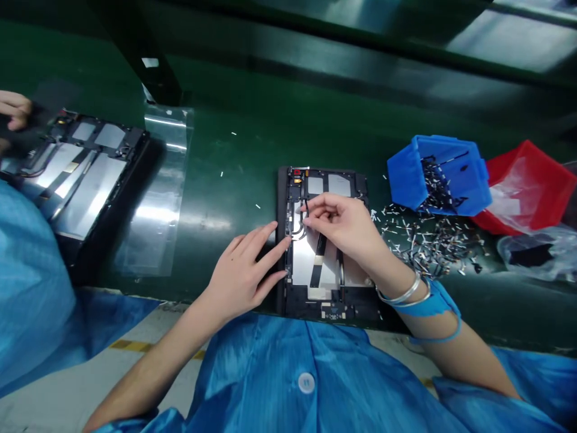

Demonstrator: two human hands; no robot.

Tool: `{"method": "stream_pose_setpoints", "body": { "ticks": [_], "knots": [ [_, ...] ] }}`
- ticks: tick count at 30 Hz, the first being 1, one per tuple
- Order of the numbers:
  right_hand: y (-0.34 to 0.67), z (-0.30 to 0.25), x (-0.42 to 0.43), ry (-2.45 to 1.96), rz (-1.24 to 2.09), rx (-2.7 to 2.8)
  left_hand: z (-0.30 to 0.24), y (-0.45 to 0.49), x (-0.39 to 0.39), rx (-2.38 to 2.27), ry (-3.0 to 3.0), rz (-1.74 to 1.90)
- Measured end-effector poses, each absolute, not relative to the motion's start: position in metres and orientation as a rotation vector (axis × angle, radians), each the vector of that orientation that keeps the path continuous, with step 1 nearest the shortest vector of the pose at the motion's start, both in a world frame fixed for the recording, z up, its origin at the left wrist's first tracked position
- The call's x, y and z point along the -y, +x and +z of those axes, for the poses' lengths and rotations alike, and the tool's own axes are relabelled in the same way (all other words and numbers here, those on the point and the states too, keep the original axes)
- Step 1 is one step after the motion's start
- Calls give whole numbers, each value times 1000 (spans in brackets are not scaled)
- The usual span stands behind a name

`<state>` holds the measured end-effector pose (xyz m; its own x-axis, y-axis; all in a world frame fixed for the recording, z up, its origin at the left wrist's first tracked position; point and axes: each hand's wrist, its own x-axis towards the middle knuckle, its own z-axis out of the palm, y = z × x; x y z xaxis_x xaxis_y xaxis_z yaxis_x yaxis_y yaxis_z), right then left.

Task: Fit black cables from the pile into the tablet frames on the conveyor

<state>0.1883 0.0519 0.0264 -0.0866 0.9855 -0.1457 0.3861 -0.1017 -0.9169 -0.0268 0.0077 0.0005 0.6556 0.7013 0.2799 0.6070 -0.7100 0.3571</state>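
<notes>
- Cable (307, 207), thin and black, looks not yet seated, pinched by the right hand (346, 227).
- Flat black device (303, 266) lies uncovered; left hand (243, 270), fingers spread, touches its edge.

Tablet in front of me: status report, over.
Left hand spread at left edge of tablet. Right hand over its upper left, grip unclear. Tablet open, flat. Small loose parts scattered right, off the tablet.
</notes>
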Motion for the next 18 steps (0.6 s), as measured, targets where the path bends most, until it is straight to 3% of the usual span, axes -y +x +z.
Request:
{"method": "stream_pose_setpoints", "body": {
  "ticks": [13, 18],
  "knots": [
    [185, 31, -51, -1646, 1086, 1673, 1, -23, -11, -1057, 2742, 627],
    [192, 43, -42, -1716, 693, 1873, 8, -20, -12, -1099, 2855, 537]
  ]
}}
